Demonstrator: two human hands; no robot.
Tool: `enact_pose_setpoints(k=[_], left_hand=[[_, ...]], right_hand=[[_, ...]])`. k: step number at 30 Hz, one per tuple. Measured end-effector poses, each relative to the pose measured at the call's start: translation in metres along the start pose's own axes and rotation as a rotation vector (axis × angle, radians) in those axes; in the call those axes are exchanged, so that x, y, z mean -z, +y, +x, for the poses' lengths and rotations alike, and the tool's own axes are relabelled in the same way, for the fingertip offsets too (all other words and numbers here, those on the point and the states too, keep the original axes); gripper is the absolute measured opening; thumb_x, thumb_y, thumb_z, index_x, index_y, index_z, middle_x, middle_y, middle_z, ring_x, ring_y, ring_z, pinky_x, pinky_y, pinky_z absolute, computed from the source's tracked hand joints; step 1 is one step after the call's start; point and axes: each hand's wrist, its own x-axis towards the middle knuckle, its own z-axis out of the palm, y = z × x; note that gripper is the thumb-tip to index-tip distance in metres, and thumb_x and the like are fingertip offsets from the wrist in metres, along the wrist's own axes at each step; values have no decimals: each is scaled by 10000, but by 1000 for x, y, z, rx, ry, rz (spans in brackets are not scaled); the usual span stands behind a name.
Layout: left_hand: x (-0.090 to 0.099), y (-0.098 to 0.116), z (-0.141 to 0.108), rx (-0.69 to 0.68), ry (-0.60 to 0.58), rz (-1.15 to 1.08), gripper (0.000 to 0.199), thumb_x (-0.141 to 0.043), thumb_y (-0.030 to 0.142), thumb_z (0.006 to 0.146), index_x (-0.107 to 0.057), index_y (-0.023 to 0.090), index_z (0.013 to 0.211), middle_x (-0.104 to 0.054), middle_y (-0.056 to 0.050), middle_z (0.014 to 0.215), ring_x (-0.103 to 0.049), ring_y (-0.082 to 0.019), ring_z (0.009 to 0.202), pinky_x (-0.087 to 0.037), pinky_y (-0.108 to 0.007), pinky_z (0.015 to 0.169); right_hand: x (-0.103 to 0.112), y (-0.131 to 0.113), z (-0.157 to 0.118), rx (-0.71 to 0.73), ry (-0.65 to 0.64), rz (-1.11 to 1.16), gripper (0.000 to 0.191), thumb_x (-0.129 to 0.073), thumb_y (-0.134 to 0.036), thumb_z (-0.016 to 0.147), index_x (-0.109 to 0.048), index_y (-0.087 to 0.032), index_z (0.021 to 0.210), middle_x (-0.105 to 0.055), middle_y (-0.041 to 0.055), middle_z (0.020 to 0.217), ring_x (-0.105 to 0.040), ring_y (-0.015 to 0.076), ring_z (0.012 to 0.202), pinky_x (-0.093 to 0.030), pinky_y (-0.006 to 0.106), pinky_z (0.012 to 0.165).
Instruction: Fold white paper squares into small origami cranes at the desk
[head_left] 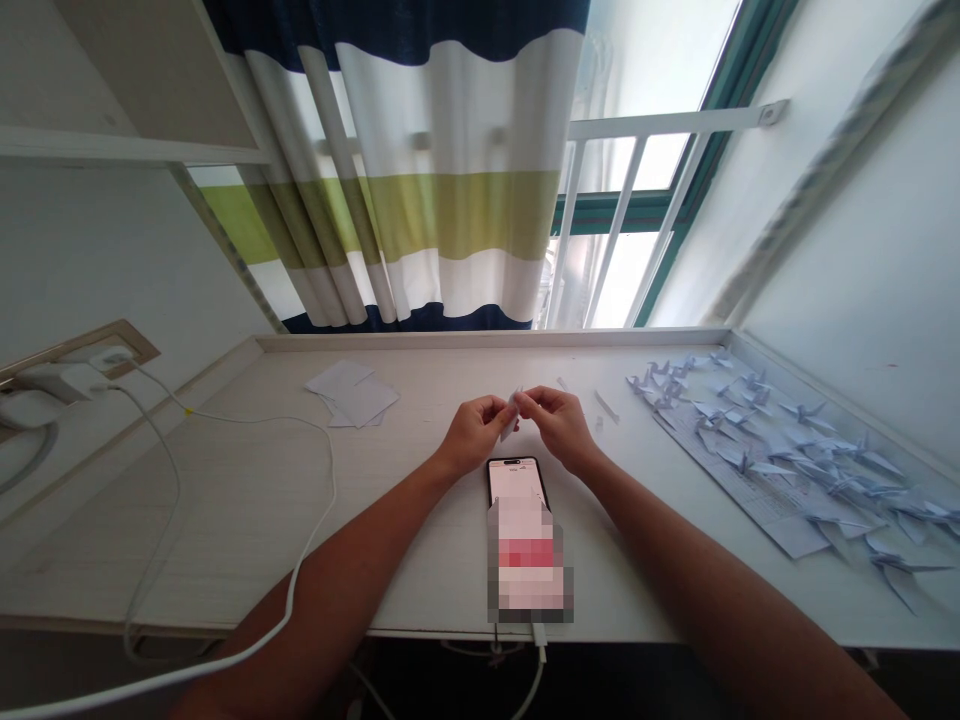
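Over the middle of the white desk, a small piece of folded white paper (509,427) is held between both hands. My left hand (478,428) pinches it from the left, fingers closed. From the right, my right hand (556,422) grips its upper part between thumb and fingers. My fingers hide much of the paper, so its exact folded shape is unclear. Just below the hands lies a phone (517,485) with its screen lit, partly blurred, and a cable plugged into its lower end.
Many folded paper cranes (750,462) stand at the right, some on a printed sheet (780,515). Square paper sheets (360,400) lie left of the hands. Paper scraps (606,405) rest to the right. A white cable (330,470) crosses the desk (247,500) from wall plugs (64,380).
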Motion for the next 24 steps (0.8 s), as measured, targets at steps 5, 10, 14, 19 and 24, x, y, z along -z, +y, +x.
enact_pose_setpoints(k=[5,10,14,19,24], left_hand=[[-2,-1,0,31,13,-9,407,-697,533,851,-681,127,830,-708,-65,745,-626,-141,677,-462,-260,659],[-2,-4,1,29,15,-13,399,-700,521,851,-692,122,851,-715,-72,759,-637,-148,694,-468,-264,668],[-2,-5,0,26,0,12,383,-693,510,859,-699,127,860,-719,-68,764,-637,-146,696,-466,-261,670],[-3,-2,-1,40,-17,-27,368,-725,492,836,-685,126,842,-726,-67,774,-657,-150,714,-483,-270,700],[-2,3,-1,113,-85,-115,366,-794,465,770,-683,119,806,-726,-66,761,-660,-154,705,-489,-282,702]], right_hand=[[1,2,1,44,56,4,280,-769,-461,788,-731,-183,776,-692,37,739,-605,178,700,-499,337,704],[1,1,0,45,48,28,286,-762,-464,794,-723,-181,787,-683,33,733,-602,176,698,-500,337,700],[2,0,0,30,45,11,283,-752,-457,806,-726,-175,795,-690,39,742,-611,181,712,-501,341,712],[2,0,1,60,76,9,251,-734,-420,829,-702,-181,763,-682,33,738,-609,177,701,-496,335,702],[0,-2,-1,78,71,-32,243,-680,-386,873,-657,-189,735,-650,18,706,-600,172,677,-502,331,676]])
